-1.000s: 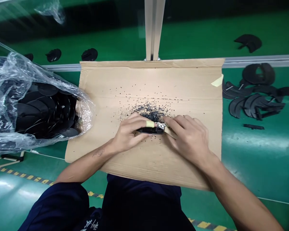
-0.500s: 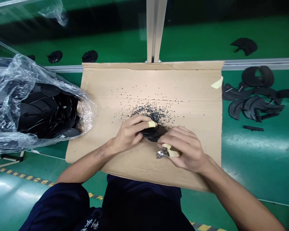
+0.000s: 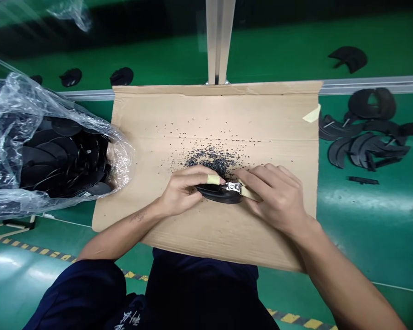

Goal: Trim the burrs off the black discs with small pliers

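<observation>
My left hand, with yellow tape round a finger, is closed on a black curved plastic part above the cardboard. In my right hand is a pair of cutting pliers with a silver head and handles wrapped in pale yellow. The pliers' head lies against the upper right of the part; whether the jaws are closed cannot be made out. Just behind the part, small black plastic clippings are heaped and scattered. My fingers partly hide the part and the handles.
The cardboard sheet covers the middle of the green table. A clear plastic bag full of black round parts lies at left. Several black curved parts are piled at right. A metal post stands at the back.
My right hand has turned, bringing the pliers' head up from below onto the part. In my left hand the part has tilted, showing more of its edge.
</observation>
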The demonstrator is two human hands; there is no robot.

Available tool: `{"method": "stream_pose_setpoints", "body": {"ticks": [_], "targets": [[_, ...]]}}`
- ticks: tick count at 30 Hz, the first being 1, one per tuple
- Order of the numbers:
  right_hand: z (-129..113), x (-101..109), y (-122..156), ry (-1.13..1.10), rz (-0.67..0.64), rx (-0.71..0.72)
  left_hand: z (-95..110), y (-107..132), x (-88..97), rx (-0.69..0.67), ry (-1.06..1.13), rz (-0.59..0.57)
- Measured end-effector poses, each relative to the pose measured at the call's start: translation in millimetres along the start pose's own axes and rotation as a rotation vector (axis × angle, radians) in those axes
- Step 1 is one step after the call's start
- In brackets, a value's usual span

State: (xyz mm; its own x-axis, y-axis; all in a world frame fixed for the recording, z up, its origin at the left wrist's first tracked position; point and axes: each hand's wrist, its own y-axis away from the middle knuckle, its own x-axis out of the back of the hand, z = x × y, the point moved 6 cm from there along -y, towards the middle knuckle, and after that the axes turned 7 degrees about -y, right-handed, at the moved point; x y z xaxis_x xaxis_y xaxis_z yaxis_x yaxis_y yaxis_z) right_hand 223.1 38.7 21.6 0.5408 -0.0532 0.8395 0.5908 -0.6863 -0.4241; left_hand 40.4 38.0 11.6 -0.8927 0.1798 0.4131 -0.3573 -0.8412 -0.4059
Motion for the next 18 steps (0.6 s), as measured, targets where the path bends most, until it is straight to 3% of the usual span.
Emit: {"method": "stream_pose_setpoints", "body": {"ticks": [11, 14, 18], "targets": [[-17, 9, 0, 0.211, 0.063, 0.051, 2, 6, -1.2, -0.062, -0.023, 0.029], [-10, 4, 1, 0.037, 0.050, -0.030, 1, 3, -0.5, -0.070, -0.028, 0.020], [8, 8, 0, -0.330, 0.166, -0.232, 3, -3, 2.6, -0.075, -0.037, 0.025]]}}
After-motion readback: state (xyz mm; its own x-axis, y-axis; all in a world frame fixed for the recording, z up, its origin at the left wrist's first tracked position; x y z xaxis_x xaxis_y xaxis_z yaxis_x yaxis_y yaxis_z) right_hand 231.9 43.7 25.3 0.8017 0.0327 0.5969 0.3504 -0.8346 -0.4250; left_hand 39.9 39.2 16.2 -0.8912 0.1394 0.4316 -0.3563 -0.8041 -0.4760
